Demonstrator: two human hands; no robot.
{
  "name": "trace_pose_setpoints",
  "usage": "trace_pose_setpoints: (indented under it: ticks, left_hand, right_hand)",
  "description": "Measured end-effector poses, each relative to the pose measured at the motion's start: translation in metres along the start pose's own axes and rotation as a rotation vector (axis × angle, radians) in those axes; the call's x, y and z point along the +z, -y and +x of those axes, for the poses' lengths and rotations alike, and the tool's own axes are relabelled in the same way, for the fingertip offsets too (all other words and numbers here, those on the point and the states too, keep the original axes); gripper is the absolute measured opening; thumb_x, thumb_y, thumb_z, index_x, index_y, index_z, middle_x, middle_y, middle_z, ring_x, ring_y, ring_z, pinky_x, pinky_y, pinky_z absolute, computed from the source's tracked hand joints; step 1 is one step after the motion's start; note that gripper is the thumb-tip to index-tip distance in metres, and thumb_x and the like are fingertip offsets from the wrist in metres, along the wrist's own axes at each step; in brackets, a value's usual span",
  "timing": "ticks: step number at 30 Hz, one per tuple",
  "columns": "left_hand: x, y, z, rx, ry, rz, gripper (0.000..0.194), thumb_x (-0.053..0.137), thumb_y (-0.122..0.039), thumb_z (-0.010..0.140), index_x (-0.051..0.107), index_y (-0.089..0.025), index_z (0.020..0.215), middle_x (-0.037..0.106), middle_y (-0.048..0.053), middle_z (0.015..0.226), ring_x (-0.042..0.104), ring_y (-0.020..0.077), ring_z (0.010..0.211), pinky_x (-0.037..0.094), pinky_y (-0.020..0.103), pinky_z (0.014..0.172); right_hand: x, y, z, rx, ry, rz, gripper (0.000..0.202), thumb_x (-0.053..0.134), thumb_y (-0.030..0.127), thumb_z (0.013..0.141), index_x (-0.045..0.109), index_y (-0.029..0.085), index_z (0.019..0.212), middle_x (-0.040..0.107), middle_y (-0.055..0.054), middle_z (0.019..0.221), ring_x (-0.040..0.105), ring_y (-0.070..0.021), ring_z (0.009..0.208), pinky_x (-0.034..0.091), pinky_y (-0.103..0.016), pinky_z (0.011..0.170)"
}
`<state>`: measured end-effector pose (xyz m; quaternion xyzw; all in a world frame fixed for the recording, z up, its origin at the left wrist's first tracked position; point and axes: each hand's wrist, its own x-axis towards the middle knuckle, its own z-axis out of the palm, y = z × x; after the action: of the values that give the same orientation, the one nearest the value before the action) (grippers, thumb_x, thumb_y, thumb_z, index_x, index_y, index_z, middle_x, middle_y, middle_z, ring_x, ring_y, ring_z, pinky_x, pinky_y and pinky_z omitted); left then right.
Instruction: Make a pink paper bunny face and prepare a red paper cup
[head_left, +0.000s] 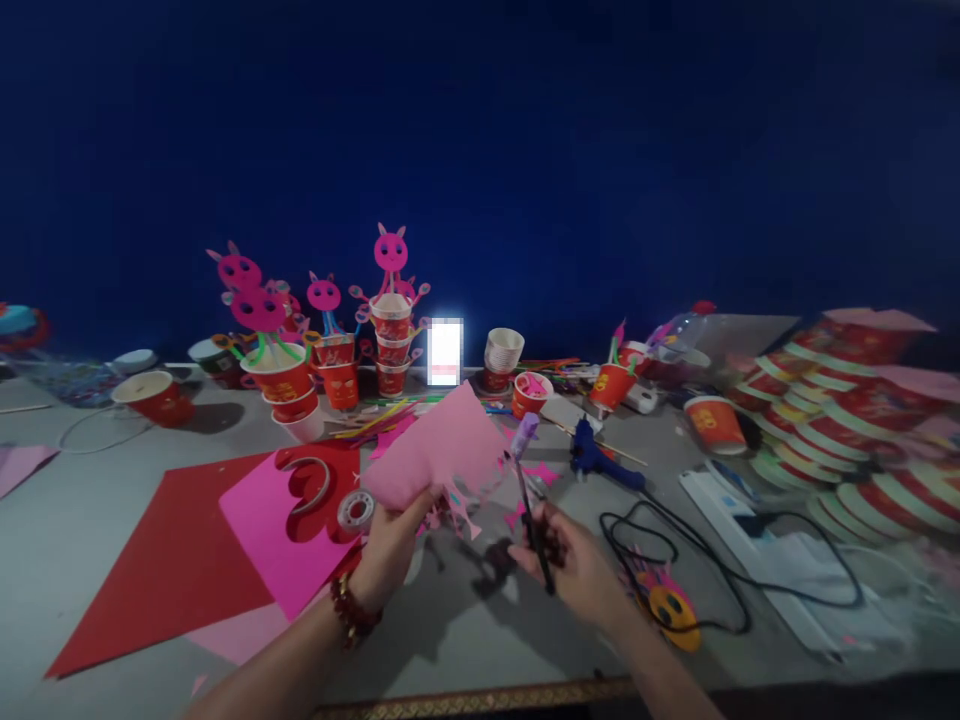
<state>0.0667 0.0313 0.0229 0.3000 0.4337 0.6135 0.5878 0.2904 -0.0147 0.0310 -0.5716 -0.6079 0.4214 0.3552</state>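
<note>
My left hand (400, 545), with a beaded bracelet at its wrist, grips the lower edge of a light pink foam sheet (439, 450) between thumb and fingers. Small pink cut-out shapes (459, 508) show at the sheet's lower right edge, above the table. My right hand (566, 555) is closed around slim, dark-handled scissors (534, 540), which point up beside the sheet. Their outline is blurred, and a purple piece (526, 433) shows at the upper end. A tape roll (356, 510) lies just left of my left hand.
Red foam (142, 570) and bright pink foam (300, 575) sheets lie at left. Cups with pink creature figures (391, 320) stand behind. A blue glue gun (600, 460) with a looping black cord (727, 575) and an orange cut-out face (675, 615) lie right. Stacked paper cups (825, 420) crowd the far right.
</note>
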Motion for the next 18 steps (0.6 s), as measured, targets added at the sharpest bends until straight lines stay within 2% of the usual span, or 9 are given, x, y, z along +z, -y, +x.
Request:
trace_pose_setpoints:
  ticks: [4, 5, 10, 14, 18]
  left_hand:
    - [-0.003, 0.002, 0.004, 0.043, -0.032, -0.008, 0.02, 0.083, -0.032, 0.068, 0.071, -0.017, 0.072, 0.071, 0.002, 0.068, 0.067, 0.0186, 0.074, 0.053, 0.029, 0.075]
    - [-0.004, 0.002, 0.006, 0.057, -0.042, -0.014, 0.02, 0.083, -0.032, 0.068, 0.071, -0.017, 0.073, 0.071, 0.002, 0.069, 0.067, 0.018, 0.073, 0.053, 0.028, 0.075]
    - [-0.006, 0.0, 0.01, 0.102, -0.089, -0.024, 0.021, 0.083, -0.034, 0.069, 0.071, -0.016, 0.071, 0.072, 0.003, 0.073, 0.065, 0.0174, 0.07, 0.053, 0.027, 0.068]
    - [-0.007, -0.002, 0.009, 0.106, -0.102, -0.011, 0.02, 0.082, -0.034, 0.071, 0.072, -0.017, 0.072, 0.071, 0.002, 0.069, 0.064, 0.0168, 0.067, 0.052, 0.026, 0.065]
    - [-0.008, 0.006, 0.008, 0.091, -0.067, 0.011, 0.023, 0.083, -0.037, 0.071, 0.072, -0.017, 0.071, 0.07, 0.004, 0.066, 0.063, 0.0177, 0.064, 0.053, 0.028, 0.065]
  right_hand:
    - [0.008, 0.011, -0.003, 0.048, 0.25, 0.21, 0.034, 0.077, 0.041, 0.073, 0.048, 0.022, 0.077, 0.054, 0.005, 0.065, 0.054, -0.0122, 0.056, 0.047, -0.023, 0.057]
    - [0.011, 0.012, -0.002, 0.068, 0.279, 0.241, 0.036, 0.078, 0.042, 0.072, 0.049, 0.022, 0.078, 0.054, 0.005, 0.067, 0.055, -0.0117, 0.056, 0.047, -0.023, 0.057]
    - [0.015, 0.002, 0.008, 0.138, 0.279, 0.312, 0.043, 0.082, 0.047, 0.069, 0.048, 0.022, 0.074, 0.048, 0.008, 0.062, 0.05, -0.0095, 0.051, 0.047, -0.021, 0.05]
    - [0.016, -0.007, 0.017, 0.17, 0.336, 0.322, 0.048, 0.08, 0.053, 0.07, 0.042, 0.022, 0.069, 0.042, 0.011, 0.058, 0.047, -0.007, 0.044, 0.043, -0.019, 0.044]
    - [0.021, -0.001, 0.02, 0.178, 0.401, 0.361, 0.054, 0.079, 0.06, 0.067, 0.039, 0.023, 0.067, 0.04, 0.011, 0.058, 0.047, -0.0063, 0.041, 0.04, -0.019, 0.043]
